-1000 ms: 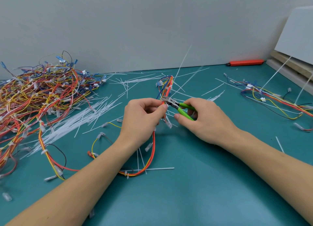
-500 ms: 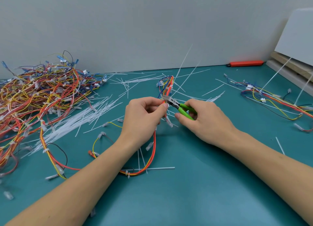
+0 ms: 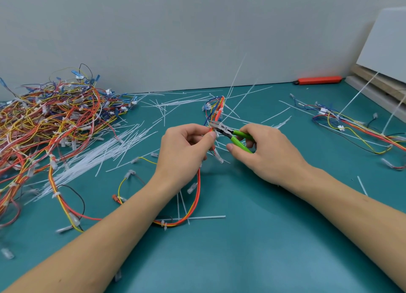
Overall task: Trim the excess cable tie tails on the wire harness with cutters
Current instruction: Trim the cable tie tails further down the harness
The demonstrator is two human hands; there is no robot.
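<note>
My left hand point(image 3: 184, 152) pinches a wire harness point(image 3: 216, 110) of red, orange, yellow and blue wires at table centre. The harness loops down under that hand to an orange bend point(image 3: 186, 220). My right hand point(image 3: 263, 154) grips green-handled cutters point(image 3: 232, 135). The cutter jaws touch the harness just beside my left thumb. Two long white cable tie tails point(image 3: 236, 77) stick up from the harness toward the wall. The spot where the jaws meet the tie is too small to make out.
A big tangled pile of harnesses point(image 3: 48, 121) fills the left of the teal table point(image 3: 252, 248). Cut white tie tails point(image 3: 105, 152) litter the middle. Another harness point(image 3: 351, 125) lies at right, with an orange knife point(image 3: 318, 80) by the wall and boards point(image 3: 382, 81) at far right.
Both hands and the harness have stayed almost still. The cutter jaws remain at the same place on the harness.
</note>
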